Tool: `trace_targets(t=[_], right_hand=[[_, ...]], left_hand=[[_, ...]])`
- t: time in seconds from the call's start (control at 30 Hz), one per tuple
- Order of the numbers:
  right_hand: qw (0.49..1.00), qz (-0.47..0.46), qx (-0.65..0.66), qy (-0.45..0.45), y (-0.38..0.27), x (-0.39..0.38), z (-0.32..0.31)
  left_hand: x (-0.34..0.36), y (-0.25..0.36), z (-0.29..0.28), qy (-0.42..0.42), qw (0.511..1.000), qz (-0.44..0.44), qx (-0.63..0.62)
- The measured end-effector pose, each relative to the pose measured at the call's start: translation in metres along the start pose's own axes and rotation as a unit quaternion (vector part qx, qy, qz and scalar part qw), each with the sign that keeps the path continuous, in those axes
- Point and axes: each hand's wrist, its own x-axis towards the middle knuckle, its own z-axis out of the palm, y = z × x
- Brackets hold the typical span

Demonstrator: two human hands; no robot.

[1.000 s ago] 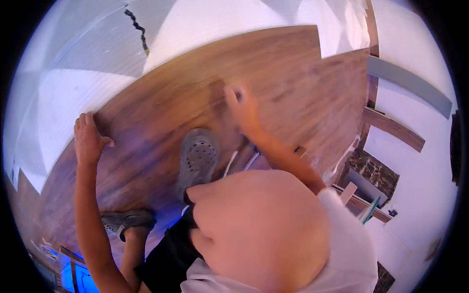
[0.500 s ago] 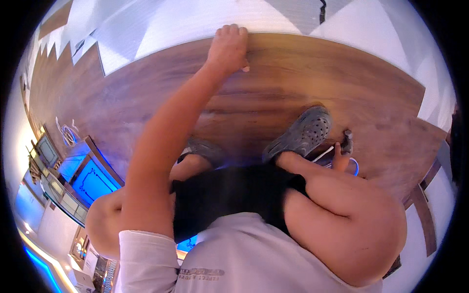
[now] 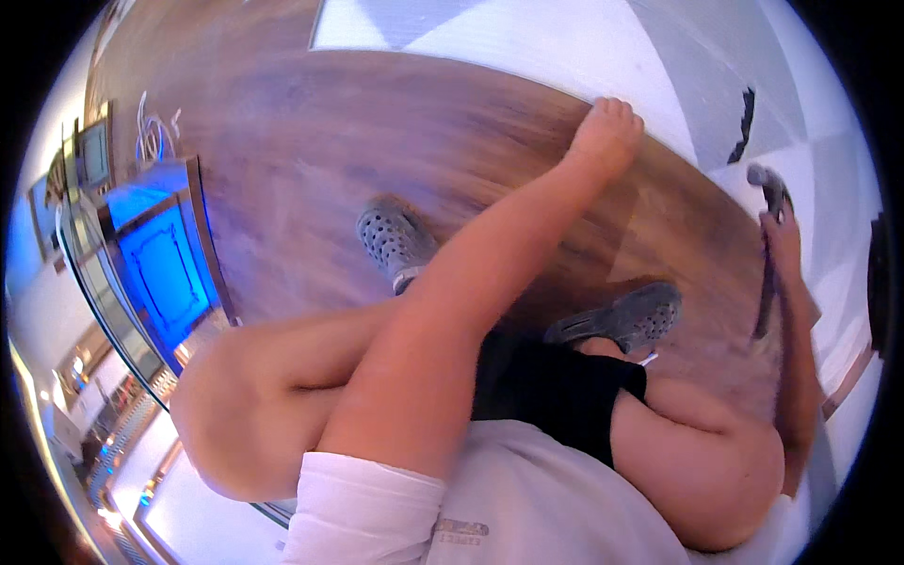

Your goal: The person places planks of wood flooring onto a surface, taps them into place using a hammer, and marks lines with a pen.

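Observation:
Wood-look floor planks (image 3: 452, 141) lie joined under my feet, their far edge meeting a pale underlay sheet (image 3: 527, 38). My left hand (image 3: 607, 137) rests at that edge, fingers together and curled over the border of the outermost plank. Off to the right, my right hand (image 3: 782, 245) is closed around a hammer (image 3: 767, 273). The hammer's metal head points up and away, and its dark handle runs back toward my right knee. It is held just above the planks near their right end.
Grey clogs (image 3: 395, 235) are on my feet, planted on the planks. A blue-lit cabinet (image 3: 165, 268) stands at the left, with coiled cables (image 3: 155, 137) by it. A black, jagged strip (image 3: 744, 122) marks the underlay at the far right.
My view has swung, and my left hand has shifted right along the plank edge. The hammer in my right hand has come up from beside my right foot to the far right.

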Motion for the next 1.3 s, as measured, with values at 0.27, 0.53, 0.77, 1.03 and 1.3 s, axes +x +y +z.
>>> trace_targets(t=[0.27, 0.53, 0.77, 1.03, 1.3], right_hand=[[0.835, -0.384, -0.383, -0.096, -0.246, 0.123, 0.088], [0.805, -0.469, -0.351, -0.087, -0.288, 0.15, 0.175], [0.795, -0.467, -0.36, -0.141, -0.306, 0.15, 0.192], [0.834, -0.383, -0.369, -0.148, -0.274, 0.124, 0.16], [0.931, -0.256, -0.261, -0.018, -0.116, 0.034, 0.047]], left_hand=[[-0.014, -0.011, -0.007, 0.063, 0.998, -0.031, -0.008], [-0.007, 0.001, -0.006, 0.069, 0.997, -0.034, -0.015], [-0.01, -0.004, 0.002, 0.087, 0.996, -0.031, 0.003], [-0.005, 0.012, -0.013, -0.022, 0.997, -0.032, -0.064], [-0.013, -0.023, -0.019, -0.083, 0.994, 0.023, -0.066]])
